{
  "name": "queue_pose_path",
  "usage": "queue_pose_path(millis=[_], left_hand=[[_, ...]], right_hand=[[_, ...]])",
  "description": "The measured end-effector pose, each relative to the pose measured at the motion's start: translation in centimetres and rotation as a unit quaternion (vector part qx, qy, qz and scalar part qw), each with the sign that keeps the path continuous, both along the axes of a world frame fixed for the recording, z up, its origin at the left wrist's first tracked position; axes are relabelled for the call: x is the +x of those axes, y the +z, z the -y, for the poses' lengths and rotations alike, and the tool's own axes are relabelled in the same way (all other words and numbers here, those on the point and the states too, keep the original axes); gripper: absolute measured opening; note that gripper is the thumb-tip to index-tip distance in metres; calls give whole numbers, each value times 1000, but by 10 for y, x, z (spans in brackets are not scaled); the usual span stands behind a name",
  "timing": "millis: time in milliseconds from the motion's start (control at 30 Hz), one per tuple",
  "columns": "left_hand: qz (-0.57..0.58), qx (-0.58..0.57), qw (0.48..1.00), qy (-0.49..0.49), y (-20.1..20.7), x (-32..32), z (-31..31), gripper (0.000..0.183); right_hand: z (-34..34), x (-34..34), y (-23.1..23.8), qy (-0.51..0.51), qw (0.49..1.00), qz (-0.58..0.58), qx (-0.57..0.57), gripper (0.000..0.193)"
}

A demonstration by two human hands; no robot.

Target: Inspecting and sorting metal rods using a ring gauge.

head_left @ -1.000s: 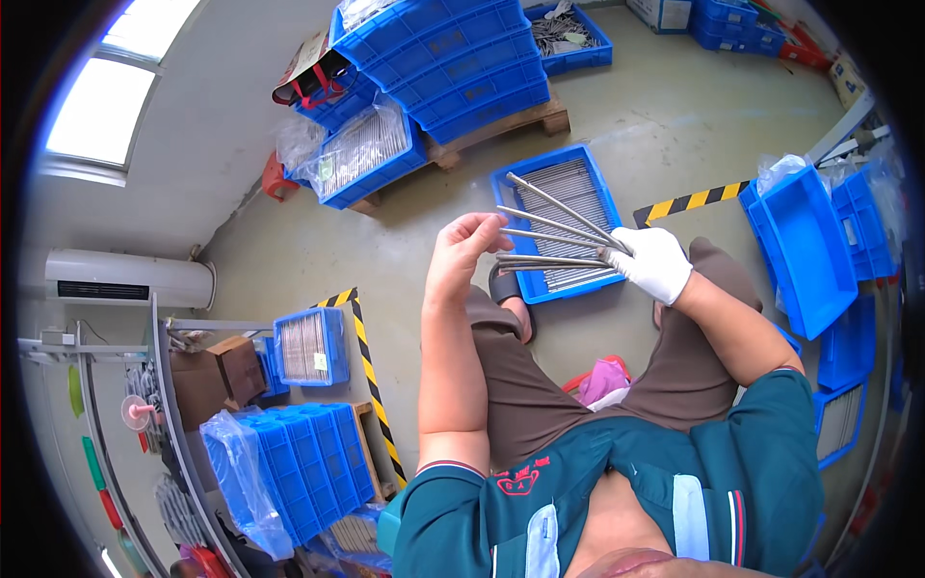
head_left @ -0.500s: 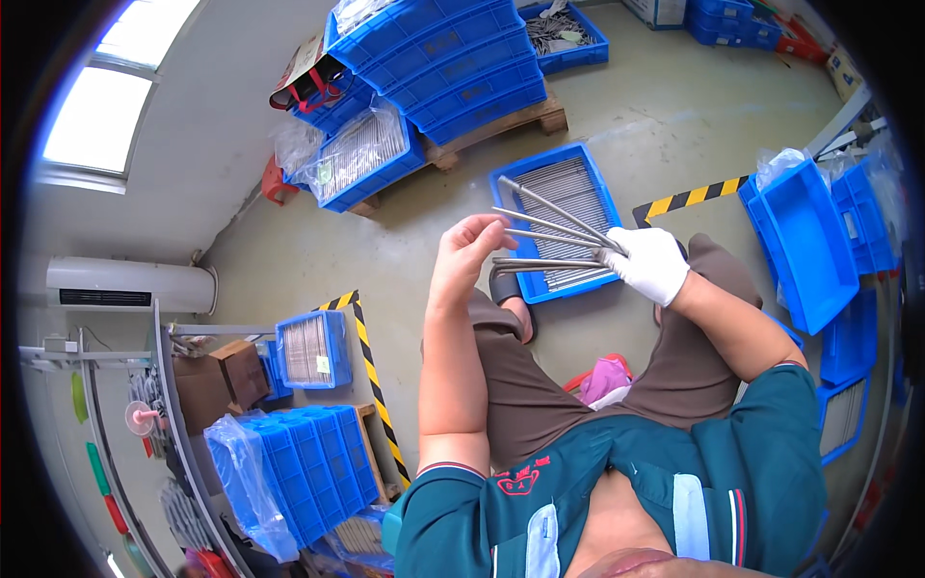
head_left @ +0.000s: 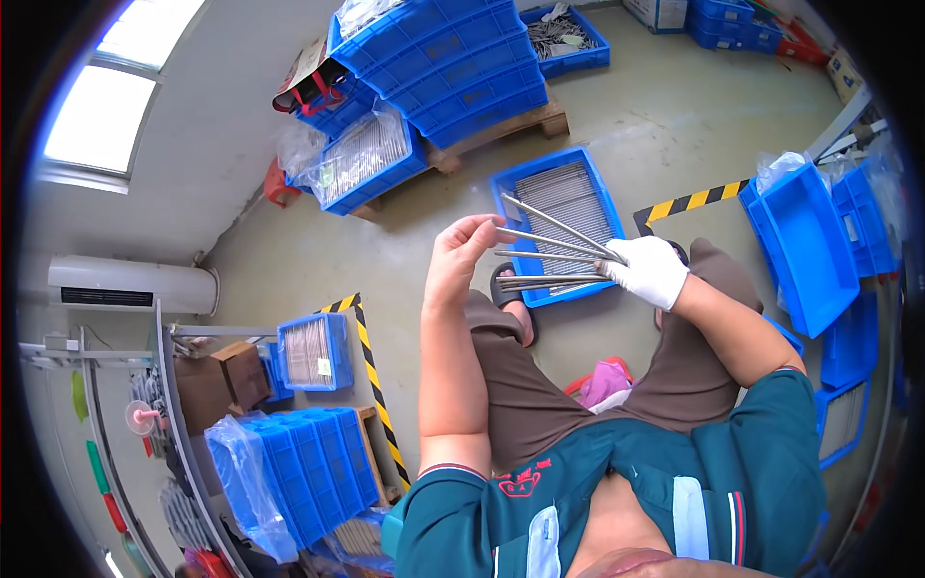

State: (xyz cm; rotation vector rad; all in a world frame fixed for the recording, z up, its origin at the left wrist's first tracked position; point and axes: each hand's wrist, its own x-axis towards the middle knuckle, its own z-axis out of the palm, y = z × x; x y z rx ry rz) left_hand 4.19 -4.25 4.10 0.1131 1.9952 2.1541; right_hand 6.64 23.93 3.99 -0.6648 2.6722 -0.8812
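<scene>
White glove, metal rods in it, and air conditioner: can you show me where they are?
White glove (head_left: 657,271): head view, its back.
Metal rods (head_left: 554,280): head view, middle of the lowest ones.
Air conditioner (head_left: 135,275): head view, its white casing.

head view: wide fisheye, left one of a head-worn pair; faces steeply down and forward over the wearer's shirt (head_left: 761,443), which lies nearest and fills much of the bottom edge; left hand (head_left: 462,255) and right hand (head_left: 655,273) sit at middle range, near the centre; blue tray (head_left: 601,188) on the floor (head_left: 385,265) farther off, seen from above; window (head_left: 101,116) far, at upper left; straight edges bow toward the dark rim; picture upright, unmirrored.
</scene>
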Motion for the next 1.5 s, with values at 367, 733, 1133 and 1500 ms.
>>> queue_pose_path(millis=[367,733,1133,1500], left_hand=[[-20,49,998,-46,2,1,0,26],[-36,8,998,59,-2,-4,6,25],[-12,-35,999,2,1,-4,-2,27],[-24,60,994,-83,5,-2,4,28]], right_hand=[[-1,-4,-3,20,992,88,-92,27],[-2,0,-6,26,999,28,7,34],[2,3,-4,58,996,28,59,34],[-2,-1,2,102,983,153,-3,39]])
